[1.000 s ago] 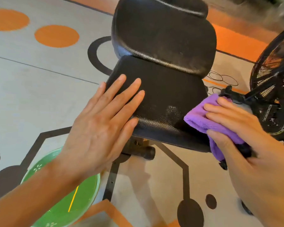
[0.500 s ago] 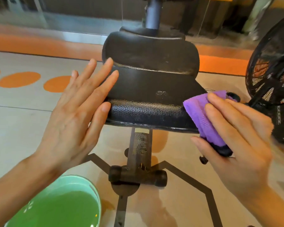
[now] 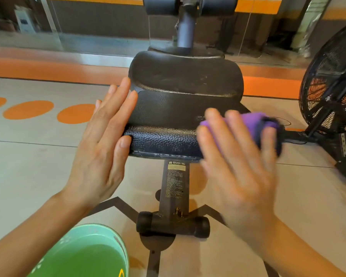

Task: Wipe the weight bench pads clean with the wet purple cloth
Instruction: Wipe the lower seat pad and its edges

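The black weight bench has a near seat pad [image 3: 164, 136] and a raised back pad [image 3: 186, 76] behind it. My left hand [image 3: 102, 148] lies flat with fingers spread against the seat pad's left front corner, thumb on its front edge. My right hand [image 3: 240, 162], blurred by motion, presses the purple cloth [image 3: 256, 124] against the pad's right front corner. Most of the cloth is hidden under my fingers.
A green basin of water [image 3: 92, 254] stands on the floor at the lower left. The bench's post with a warning label [image 3: 175, 182] and its foot bar [image 3: 173, 224] are below the pad. A black fan [image 3: 332, 104] stands close on the right.
The view has tilted up and dropped lower, facing the pad's front edge. My right hand with the cloth has slid left onto the pad's right front corner. The left hand stays at the left corner.
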`<action>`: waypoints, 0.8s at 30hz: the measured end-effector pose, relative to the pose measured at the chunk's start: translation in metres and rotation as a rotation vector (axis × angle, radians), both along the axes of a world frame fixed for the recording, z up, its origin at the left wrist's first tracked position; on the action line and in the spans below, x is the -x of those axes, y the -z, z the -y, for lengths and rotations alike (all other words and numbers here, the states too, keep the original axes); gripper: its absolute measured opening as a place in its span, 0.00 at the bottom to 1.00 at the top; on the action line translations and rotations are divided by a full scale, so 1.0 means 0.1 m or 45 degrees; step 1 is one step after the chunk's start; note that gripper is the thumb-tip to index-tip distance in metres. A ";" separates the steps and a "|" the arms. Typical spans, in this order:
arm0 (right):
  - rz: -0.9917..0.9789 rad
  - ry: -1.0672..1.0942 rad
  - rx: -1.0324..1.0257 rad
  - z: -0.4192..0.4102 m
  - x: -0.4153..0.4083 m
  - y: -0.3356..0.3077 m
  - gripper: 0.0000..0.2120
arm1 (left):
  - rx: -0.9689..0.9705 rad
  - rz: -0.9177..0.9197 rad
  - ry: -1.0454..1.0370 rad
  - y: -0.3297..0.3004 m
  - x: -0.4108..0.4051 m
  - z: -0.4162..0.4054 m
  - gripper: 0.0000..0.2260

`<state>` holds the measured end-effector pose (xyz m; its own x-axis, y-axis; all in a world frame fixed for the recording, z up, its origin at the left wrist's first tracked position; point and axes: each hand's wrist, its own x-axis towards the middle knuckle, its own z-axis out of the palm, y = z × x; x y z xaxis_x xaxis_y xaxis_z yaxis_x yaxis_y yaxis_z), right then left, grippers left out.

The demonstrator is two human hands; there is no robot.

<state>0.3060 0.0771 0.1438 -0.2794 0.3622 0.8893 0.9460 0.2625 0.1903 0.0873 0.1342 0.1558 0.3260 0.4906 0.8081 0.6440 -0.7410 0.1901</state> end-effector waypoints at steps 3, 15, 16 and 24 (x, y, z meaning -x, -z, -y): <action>0.255 -0.035 0.036 -0.07 0.17 -0.08 0.24 | -0.035 0.021 0.002 0.01 -0.01 -0.02 0.24; 0.360 -0.149 0.116 -0.09 0.40 -0.17 0.20 | 0.035 0.081 0.053 0.07 0.07 -0.04 0.25; 0.432 -0.095 0.132 -0.05 0.19 -0.16 0.22 | 0.044 0.084 0.042 0.08 0.10 -0.04 0.25; 0.387 -0.193 0.148 -0.11 0.67 -0.17 0.21 | 0.114 0.289 0.091 0.21 0.11 -0.02 0.25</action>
